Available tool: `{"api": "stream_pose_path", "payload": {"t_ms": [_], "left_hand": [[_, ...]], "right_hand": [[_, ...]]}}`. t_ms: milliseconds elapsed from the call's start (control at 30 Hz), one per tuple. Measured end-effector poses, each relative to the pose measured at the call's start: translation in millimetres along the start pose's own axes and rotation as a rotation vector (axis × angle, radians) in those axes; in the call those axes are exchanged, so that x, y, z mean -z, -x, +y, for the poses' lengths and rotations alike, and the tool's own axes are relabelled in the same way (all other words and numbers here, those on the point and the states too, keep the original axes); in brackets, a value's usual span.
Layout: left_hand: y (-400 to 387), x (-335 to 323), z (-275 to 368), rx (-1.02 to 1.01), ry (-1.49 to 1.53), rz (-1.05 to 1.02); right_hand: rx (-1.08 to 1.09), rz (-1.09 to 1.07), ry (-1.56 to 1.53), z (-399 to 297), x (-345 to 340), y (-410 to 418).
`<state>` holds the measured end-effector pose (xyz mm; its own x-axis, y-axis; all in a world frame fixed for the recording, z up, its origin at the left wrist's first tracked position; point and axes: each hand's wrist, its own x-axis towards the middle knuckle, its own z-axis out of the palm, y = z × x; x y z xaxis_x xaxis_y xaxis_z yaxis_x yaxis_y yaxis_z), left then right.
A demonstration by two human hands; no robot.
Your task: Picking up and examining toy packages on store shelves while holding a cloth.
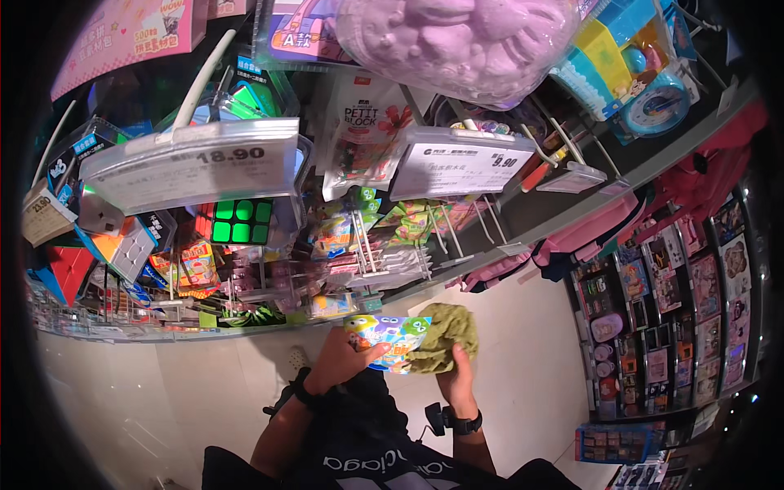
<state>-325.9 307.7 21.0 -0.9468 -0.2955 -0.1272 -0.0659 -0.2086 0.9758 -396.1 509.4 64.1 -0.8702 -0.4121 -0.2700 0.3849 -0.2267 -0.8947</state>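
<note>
My left hand (344,361) grips a colourful printed packet (389,343) by its left side, with the thumb lying over its front. Close beside it, my right hand (458,381) holds a fuzzy olive-green cloth item (450,337) at its lower right, thumb on top. The packet's right edge overlaps the green item. Both are held above the floor in front of my body. What exactly the green item is, I cannot tell. A dark band sits on each wrist.
Display hooks before me carry a puzzle cube (242,220), a foil block-toy bag (364,141) and a pink moulded toy (459,43). Price tags (462,162) jut out from the hooks. Pink bags (588,233) hang at the right, beyond which stands a shelf rack (661,318).
</note>
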Motion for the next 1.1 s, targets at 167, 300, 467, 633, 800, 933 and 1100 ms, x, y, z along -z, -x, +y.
{"api": "stream_pose_path", "payload": {"t_ms": [167,300,467,633,800,933,1100], "left_hand": [[5.3,4.0,-9.0,0.032,0.017,0.044],[14.5,8.1,16.8,-0.045,0.099,0.105],[23.2,13.5,22.6,-0.098,-0.002,0.093],[24.6,18.0,17.2,-0.093,0.064,0.067],[9.4,19.8,28.1,-0.464,-0.087,0.318],[-3.6,27.9,51.0,-0.658,-0.441,0.658],[-26.8,31.0,81.6,-0.767,-0.680,0.596]], "right_hand": [[0.019,-0.276,0.187,-1.8,-32.4,24.2],[-0.016,-0.402,-0.022,-3.4,-24.8,21.5],[0.010,-0.191,0.252,1.9,-41.6,6.5],[0.142,-0.182,0.501,7.4,-51.4,-3.5],[0.238,-0.039,0.460,25.9,-35.3,-3.9],[0.274,0.019,0.426,28.0,-30.6,-0.1],[0.254,0.044,0.396,31.9,-25.1,2.4]]}}
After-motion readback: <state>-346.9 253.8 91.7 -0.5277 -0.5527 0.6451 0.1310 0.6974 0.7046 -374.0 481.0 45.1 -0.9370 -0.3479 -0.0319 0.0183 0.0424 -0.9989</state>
